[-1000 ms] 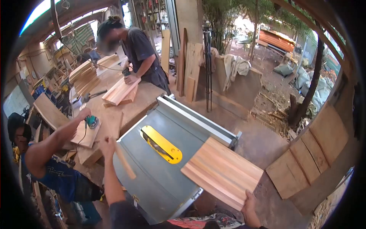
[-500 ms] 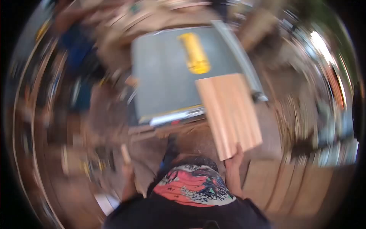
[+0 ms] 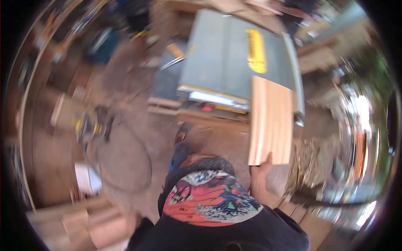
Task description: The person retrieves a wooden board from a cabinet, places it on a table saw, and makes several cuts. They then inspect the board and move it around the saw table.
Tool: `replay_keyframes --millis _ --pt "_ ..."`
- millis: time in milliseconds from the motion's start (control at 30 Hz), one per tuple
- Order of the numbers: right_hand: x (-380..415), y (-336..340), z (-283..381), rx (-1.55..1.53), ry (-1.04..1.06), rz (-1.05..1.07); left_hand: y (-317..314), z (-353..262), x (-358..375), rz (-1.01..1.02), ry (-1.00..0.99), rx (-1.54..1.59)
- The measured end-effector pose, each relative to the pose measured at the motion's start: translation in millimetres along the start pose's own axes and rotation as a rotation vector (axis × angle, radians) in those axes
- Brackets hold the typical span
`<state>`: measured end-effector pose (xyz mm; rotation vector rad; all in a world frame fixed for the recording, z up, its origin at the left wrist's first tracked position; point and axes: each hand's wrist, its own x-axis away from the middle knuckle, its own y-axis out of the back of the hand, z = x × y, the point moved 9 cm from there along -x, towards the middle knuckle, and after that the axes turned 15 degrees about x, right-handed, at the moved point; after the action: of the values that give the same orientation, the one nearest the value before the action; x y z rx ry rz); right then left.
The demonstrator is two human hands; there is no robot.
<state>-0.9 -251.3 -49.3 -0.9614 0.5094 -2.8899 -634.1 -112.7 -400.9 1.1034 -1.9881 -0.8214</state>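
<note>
My right hand grips the near end of a striped, light wooden board, thumb on top. The board's far end overlaps the grey table saw top, just short of the yellow blade insert and beside the metal rip fence. Low on the left, close to some wooden pieces, my left hand is smeared by motion and its fingers cannot be made out.
A yellow and black power tool lies to the left, with a cable looping over the floor. Stacked material stands at the right. Another person is partly visible at the back.
My view has turned, so the saw appears farther right and higher. The board stays in my right hand. My left hand has moved down and back; the short wooden stick at it no longer shows.
</note>
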Motion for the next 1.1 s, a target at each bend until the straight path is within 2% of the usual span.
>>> replay_keyframes --millis 67,167,200,233,267,300,333,367,400,433,500,533,600,767,833,867,933,967,1033,1067,1100 --pt "-1 -4 -2 -0.06 0.024 0.014 35 -11 -15 -0.117 -0.129 0.001" --pt "-6 -4 -6 -0.101 0.07 -0.028 102 3 40 -0.331 -0.183 0.013" --pt "0 -9 -3 -0.094 0.094 -0.045 120 7 46 -0.286 -0.091 0.083" --pt "9 -9 -2 -0.109 0.092 -0.057 114 -51 -39 -0.236 0.014 0.146" --pt "14 -15 0 -0.123 0.093 -0.042 134 -70 -48 -0.193 0.121 0.213" --pt "14 -23 4 -0.128 0.098 -0.018 154 -225 -113 -0.097 -0.017 0.543" --pt "13 -26 4 -0.133 0.099 -0.013 205 -392 -146 -0.019 -0.22 0.609" --pt "11 -26 2 -0.147 0.102 0.009 211 -493 -169 0.028 -0.462 0.596" --pt "7 -29 1 -0.161 0.112 0.031 199 -555 -179 0.016 -0.718 0.657" --pt "0 -33 1 -0.174 0.128 0.029 187 -619 -179 0.097 -0.979 0.519" --pt "-9 -29 -2 -0.177 0.114 -0.035 152 -696 -190 0.132 -1.143 0.376" --pt "-7 -31 3 -0.187 0.134 -0.054 135 -713 -200 0.15 -1.163 0.388" --pt "-9 -49 8 -0.157 0.103 -0.078 106 -733 -242 0.167 -0.997 0.417" --pt "-37 -49 11 -0.096 0.077 -0.075 111 -754 -275 0.202 -0.97 0.398" --pt "-46 -42 12 0.175 0.015 0.174 105 -760 -286 0.195 -0.953 0.365" --pt "-39 -34 14 0.173 0.017 0.167 103 -762 -291 0.173 -0.925 0.338" --pt "0 -22 70 1.106 0.615 -0.208 103 -764 -293 0.166 -0.929 0.359" --pt "11 -25 86 1.107 0.617 -0.203 106 -765 -295 0.149 -0.927 0.378" --pt "50 -82 105 2.103 1.191 -0.195 109 -770 -297 0.134 -0.928 0.384" --pt "43 -86 109 2.104 1.185 -0.178 109 -765 -292 0.139 -0.924 0.381" --pt "31 -103 106 2.208 1.257 -0.029 110 -761 -289 0.138 -0.91 0.375"
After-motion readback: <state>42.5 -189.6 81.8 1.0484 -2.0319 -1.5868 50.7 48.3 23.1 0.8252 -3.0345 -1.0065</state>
